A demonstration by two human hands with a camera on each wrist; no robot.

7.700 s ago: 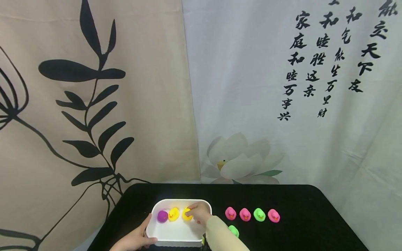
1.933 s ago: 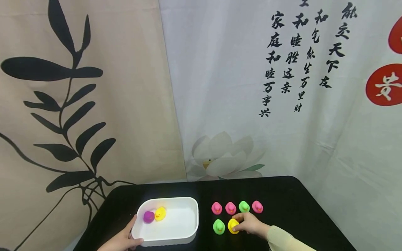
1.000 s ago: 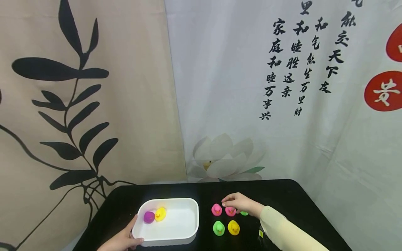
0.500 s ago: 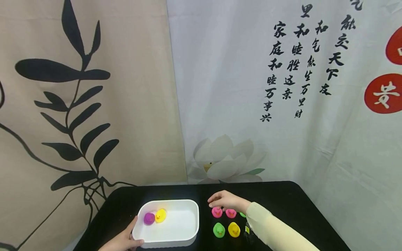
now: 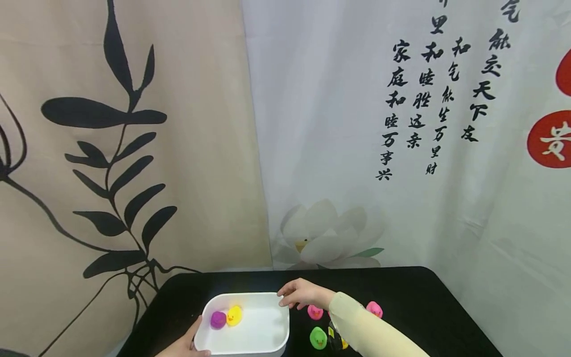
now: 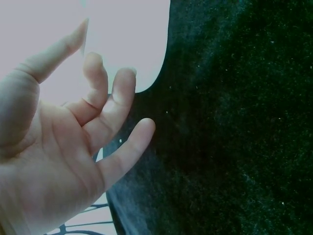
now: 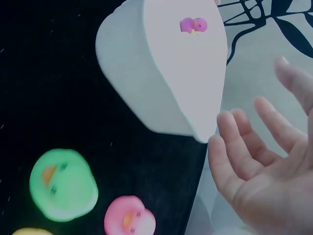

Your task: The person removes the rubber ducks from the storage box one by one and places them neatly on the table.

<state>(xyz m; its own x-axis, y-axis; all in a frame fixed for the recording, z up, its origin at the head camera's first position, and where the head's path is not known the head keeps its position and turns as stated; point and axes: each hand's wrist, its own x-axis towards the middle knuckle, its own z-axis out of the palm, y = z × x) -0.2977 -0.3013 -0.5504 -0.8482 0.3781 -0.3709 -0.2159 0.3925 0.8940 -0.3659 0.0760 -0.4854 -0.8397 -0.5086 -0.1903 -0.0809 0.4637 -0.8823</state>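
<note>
My left hand (image 5: 184, 344) grips the near left corner of a white plastic tray (image 5: 263, 342), thumb at the front and index finger along the side. In the left wrist view, the tray's corner (image 6: 146, 54) lies behind the curved fingers (image 6: 100, 122). A purple toy duck (image 5: 218, 320) and a yellow toy duck (image 5: 234, 315) sit side by side in the tray's left part. Over its far right corner my right hand (image 5: 305, 293) hovers palm down, fingers loosely bent and holding nothing. The right wrist view shows that hand (image 7: 259, 166) empty beside the tray's rim.
Right of the tray, a green duck (image 5: 318, 338) and pink ducks (image 5: 314, 312) stand on the black table (image 5: 401, 292). My right sleeve (image 5: 370, 327) and wrist camera (image 5: 333, 337) partly cover another yellow duck (image 5: 345, 344). A printed curtain (image 5: 214, 148) hangs behind.
A yellow duck went from the tray to the table beside the green one, where my right hand let it go. The right hand then moved left to the tray; the left hand stayed.
</note>
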